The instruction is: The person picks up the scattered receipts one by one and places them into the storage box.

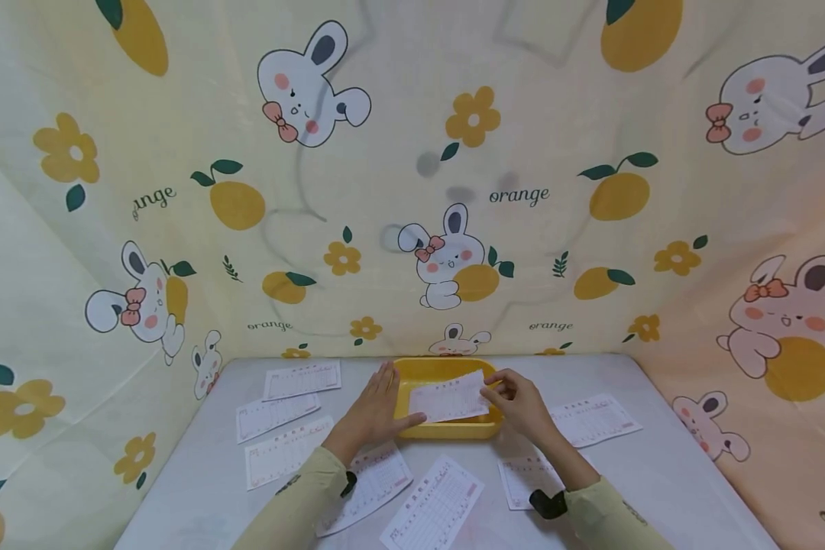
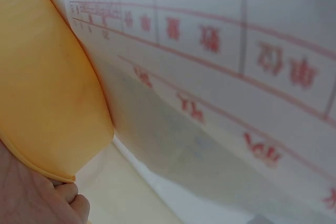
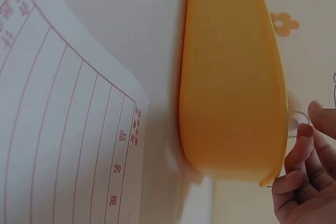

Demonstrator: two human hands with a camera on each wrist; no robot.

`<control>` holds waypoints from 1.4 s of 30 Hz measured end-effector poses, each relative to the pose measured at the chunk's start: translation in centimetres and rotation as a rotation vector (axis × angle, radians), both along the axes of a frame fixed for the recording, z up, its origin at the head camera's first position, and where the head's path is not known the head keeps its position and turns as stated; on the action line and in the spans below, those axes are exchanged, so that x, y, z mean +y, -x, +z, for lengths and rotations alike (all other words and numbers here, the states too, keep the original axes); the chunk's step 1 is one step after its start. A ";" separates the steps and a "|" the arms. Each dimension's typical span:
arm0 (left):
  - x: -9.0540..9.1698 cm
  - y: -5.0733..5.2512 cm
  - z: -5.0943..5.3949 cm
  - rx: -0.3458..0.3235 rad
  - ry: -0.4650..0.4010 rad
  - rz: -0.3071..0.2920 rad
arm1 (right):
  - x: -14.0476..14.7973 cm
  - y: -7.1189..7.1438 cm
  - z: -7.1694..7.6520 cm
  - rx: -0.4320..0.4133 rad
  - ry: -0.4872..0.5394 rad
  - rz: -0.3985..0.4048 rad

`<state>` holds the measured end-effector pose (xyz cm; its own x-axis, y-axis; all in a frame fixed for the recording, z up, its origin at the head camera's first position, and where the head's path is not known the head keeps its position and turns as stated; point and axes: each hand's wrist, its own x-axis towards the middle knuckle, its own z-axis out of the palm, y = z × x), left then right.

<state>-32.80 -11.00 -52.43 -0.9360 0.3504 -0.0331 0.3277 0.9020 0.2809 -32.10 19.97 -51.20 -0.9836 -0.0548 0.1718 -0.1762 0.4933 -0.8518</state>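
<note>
A yellow plastic tray stands at the back of the table, with a printed paper form over its inside. My right hand pinches that form by its right edge, thumb against fingers. In the right wrist view, the curled fingers show beside the tray's rim. My left hand lies at the tray's left side, its fingers fairly straight and its thumb reaching over the near left corner by the form. Only a small part of the left hand appears in the left wrist view, against the tray's wall.
Several more printed forms lie about the white table: overlapping ones at left, one in front, others at right. A patterned curtain encloses the back and sides.
</note>
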 end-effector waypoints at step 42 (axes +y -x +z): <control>-0.1 -0.2 -0.1 0.012 0.017 0.001 | 10.9 -2.8 -1.0 0.150 -0.198 -0.113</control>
<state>-32.63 -11.07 -52.49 -0.9366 0.3492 -0.0276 0.3304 0.9068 0.2619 -29.27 30.87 -52.20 -0.9497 0.0073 0.3130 -0.2274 0.6713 -0.7054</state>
